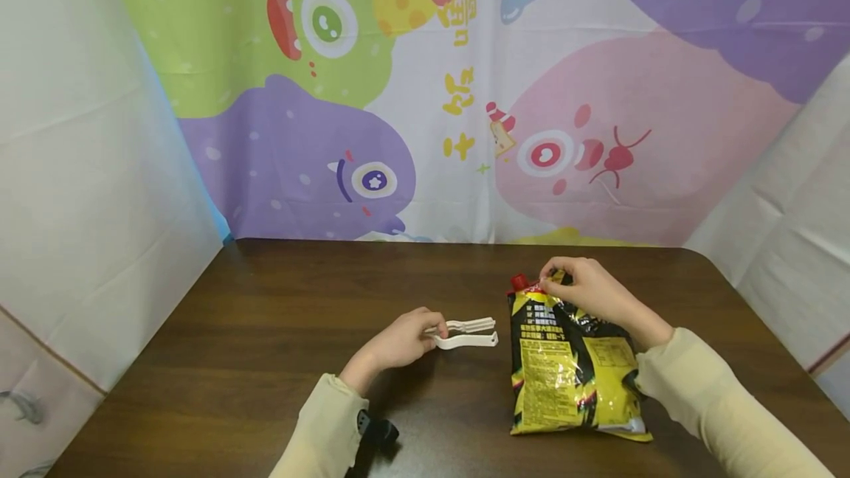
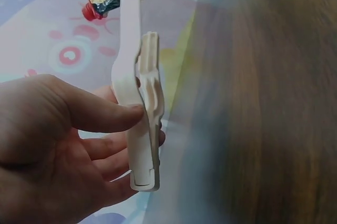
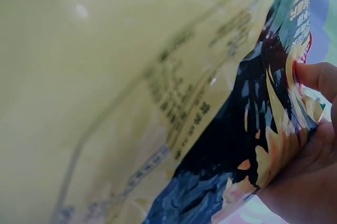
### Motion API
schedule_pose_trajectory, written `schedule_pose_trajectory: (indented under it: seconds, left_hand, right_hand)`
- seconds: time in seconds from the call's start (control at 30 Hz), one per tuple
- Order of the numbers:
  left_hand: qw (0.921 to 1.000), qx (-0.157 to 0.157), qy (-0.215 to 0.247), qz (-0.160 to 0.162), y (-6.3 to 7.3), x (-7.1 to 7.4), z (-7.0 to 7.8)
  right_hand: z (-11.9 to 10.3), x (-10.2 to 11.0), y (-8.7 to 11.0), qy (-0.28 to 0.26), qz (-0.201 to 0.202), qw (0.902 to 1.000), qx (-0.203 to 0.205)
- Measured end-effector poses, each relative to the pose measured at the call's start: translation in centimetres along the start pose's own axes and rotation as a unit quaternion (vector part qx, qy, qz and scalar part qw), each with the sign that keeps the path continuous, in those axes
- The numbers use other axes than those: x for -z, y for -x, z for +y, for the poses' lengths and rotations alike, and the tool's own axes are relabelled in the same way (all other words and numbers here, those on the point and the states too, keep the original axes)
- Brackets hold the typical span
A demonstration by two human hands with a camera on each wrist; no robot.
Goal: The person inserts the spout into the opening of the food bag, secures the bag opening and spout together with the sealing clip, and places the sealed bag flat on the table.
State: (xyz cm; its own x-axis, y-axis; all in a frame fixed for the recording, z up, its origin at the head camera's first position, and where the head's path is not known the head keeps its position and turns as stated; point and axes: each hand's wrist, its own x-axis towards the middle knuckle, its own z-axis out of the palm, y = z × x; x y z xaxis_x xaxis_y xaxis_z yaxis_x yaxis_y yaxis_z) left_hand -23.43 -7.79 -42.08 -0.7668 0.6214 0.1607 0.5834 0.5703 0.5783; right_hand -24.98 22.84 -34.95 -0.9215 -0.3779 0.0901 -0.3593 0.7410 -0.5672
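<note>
A white plastic bag clip (image 1: 468, 340) is held in my left hand (image 1: 406, 338), its two arms spread apart toward the right. In the left wrist view the thumb presses one side of the clip (image 2: 134, 103) and the fingers lie behind it. To the right, a yellow and black foil pouch (image 1: 564, 367) with a red screw cap (image 1: 519, 282) is on the table. My right hand (image 1: 587, 288) pinches the pouch's top edge beside the cap. The right wrist view shows the thumb on the crinkled foil (image 3: 274, 145); part of the grip is hidden.
The dark wooden table (image 1: 265, 316) ends at a cartoon-print cloth (image 1: 451, 190) behind. White cloth (image 1: 80, 131) hangs on the left side, with more on the right. A black strap (image 1: 378, 430) is at my left sleeve.
</note>
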Motion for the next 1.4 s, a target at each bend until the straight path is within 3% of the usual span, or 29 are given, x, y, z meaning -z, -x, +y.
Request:
schedule_pose_trajectory:
  seconds: [0.37,0.5,0.63,1.07,1.4]
  left_hand:
    - [0.9968,0.008,0.074,0.030,-0.2,0.0,0.3]
    - [0.9943,0.009,0.100,0.037,-0.4,0.1,0.3]
    - [0.9937,0.007,0.101,0.048,-0.7,0.2,0.7]
    - [0.9919,0.007,0.106,0.070,-1.5,0.3,2.0]
    - [0.9896,0.015,0.132,0.056,-1.8,0.3,1.8]
  right_hand:
    - [-0.2,-0.3,-0.1,0.000,0.004,0.9999,0.009]
    - [-0.3,-0.4,-0.3,0.004,0.018,0.9993,0.032]
    - [-0.5,-0.5,-0.3,0.012,0.037,0.9976,0.057]
    - [-1.2,-0.9,-0.4,0.017,0.047,0.9965,0.067]
    - [-1.4,-0.8,-0.3,0.013,0.050,0.9957,0.076]
